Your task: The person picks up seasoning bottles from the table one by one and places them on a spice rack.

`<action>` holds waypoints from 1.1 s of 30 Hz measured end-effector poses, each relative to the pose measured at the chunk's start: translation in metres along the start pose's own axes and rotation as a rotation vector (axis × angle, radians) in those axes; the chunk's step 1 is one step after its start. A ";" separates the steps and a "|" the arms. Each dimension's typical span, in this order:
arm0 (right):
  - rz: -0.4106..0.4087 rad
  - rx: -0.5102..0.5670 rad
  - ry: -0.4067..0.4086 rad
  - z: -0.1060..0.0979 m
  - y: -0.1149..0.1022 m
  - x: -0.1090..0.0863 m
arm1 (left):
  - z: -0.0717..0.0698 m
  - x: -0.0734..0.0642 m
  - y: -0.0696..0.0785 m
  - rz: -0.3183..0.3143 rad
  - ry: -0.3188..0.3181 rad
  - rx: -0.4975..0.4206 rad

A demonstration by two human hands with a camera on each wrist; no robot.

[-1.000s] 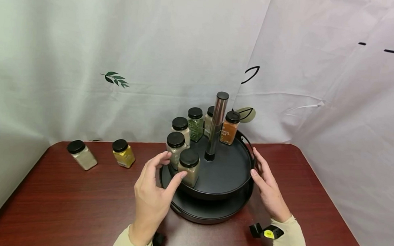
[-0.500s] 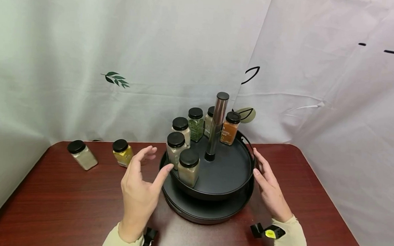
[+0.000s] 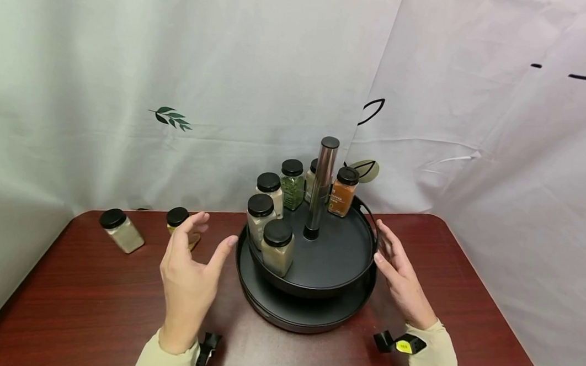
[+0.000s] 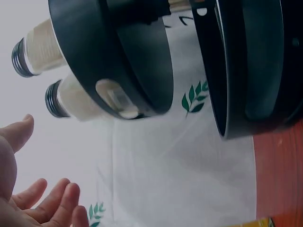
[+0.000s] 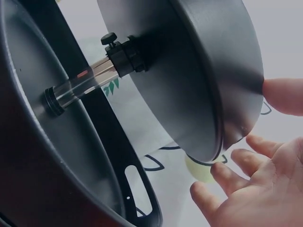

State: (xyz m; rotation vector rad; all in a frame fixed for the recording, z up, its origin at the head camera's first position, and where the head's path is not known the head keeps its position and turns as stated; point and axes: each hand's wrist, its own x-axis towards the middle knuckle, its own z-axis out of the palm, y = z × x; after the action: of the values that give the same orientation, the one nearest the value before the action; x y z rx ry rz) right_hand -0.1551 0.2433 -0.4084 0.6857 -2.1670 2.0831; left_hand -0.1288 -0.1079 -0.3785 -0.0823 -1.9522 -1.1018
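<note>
My left hand is raised over the table left of a black two-tier turntable, thumb and fingers spread, holding nothing. It partly hides a yellow spice jar with a black cap. My right hand touches the right side of the upper tray; in the right wrist view its thumb meets the tray's outer wall and its fingers lie along the edge. Several capped spice jars stand along the upper tray's left and back, among them a greyish-tan jar, a green herb jar and an orange jar.
A steel post rises from the turntable's centre. The lower tray sits below on the red-brown table. A pale spice jar stands at the back left. White cloth hangs behind the table.
My left hand has moved left, away from the front jar on the upper tray, and now overlaps the yellow jar. My right hand stays at the tray's right side.
</note>
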 end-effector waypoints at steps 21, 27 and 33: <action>-0.017 0.044 -0.080 -0.017 0.003 0.006 | -0.041 0.001 -0.035 -0.212 0.066 0.295; -0.012 0.050 -0.098 -0.021 0.004 0.008 | -0.055 0.001 -0.044 -0.264 0.091 0.352; -0.005 0.038 -0.093 -0.021 0.002 0.008 | -0.066 0.005 -0.057 -0.354 0.084 0.405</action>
State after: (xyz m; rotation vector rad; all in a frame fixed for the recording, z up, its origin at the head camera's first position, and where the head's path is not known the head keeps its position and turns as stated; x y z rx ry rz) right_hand -0.1680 0.2612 -0.4058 0.8065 -2.1754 2.1368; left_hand -0.1135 -0.1919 -0.3973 0.5371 -2.1232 -0.8855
